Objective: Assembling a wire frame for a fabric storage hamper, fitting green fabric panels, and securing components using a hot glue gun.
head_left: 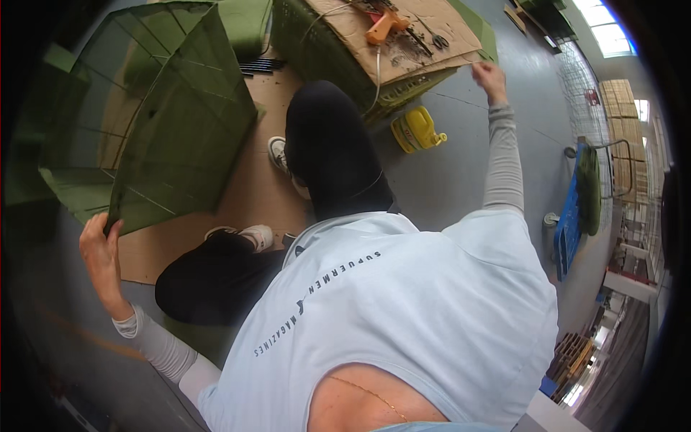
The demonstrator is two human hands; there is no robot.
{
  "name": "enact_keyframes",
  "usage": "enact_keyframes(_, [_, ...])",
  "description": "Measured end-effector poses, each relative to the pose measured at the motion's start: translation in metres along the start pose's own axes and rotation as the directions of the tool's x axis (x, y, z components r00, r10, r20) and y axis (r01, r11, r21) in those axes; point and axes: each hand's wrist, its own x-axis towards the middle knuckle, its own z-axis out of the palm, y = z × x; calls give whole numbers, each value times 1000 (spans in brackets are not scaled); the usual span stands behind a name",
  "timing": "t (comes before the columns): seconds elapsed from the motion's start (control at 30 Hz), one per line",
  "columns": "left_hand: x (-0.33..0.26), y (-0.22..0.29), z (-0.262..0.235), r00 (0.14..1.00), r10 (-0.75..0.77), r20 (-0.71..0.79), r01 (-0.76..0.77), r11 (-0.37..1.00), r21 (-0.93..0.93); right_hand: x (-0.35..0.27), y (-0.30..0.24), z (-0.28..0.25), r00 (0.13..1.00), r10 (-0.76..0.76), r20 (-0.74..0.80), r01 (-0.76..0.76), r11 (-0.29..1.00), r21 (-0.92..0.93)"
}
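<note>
At the left stands a large dark green fabric piece (183, 137), partly see-through, with thin straight frame lines and folded panels. My left hand (102, 259) pinches its lower near corner between thumb and fingers. To the right, my right arm is stretched out, and my right hand (491, 81) is closed beside the corner of a cardboard sheet (453, 54). What its fingers hold, if anything, is too small to make out. On that cardboard lie an orange glue gun (386, 25), a pair of dark-handled scissors (437, 40) and dark scraps.
The cardboard covers a green plastic crate (317, 61). A yellow jug (417, 129) stands on the grey floor beside it. Black rods (259, 66) lie behind the fabric, and brown cardboard (277, 205) is under my feet. A blue cart (568, 223) stands far right.
</note>
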Motion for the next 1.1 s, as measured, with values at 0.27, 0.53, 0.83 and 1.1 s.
enact_keyframes(0.27, [-2,15,-9,981,-163,102,181,963,-199,-139,151,75,458,807,373,-882,463,81])
enact_keyframes(0.53, [-3,21,-15,995,-88,49,96,974,-205,-139,224,135,404,798,448,-737,-6,675])
enact_keyframes(0.83, [-16,8,-12,988,-154,8,154,987,-48,-150,238,131,474,614,631,-814,33,580])
enact_keyframes(1.1, [-21,11,-6,980,-116,-161,106,992,-70,-54,26,140,918,263,298,-383,388,838])
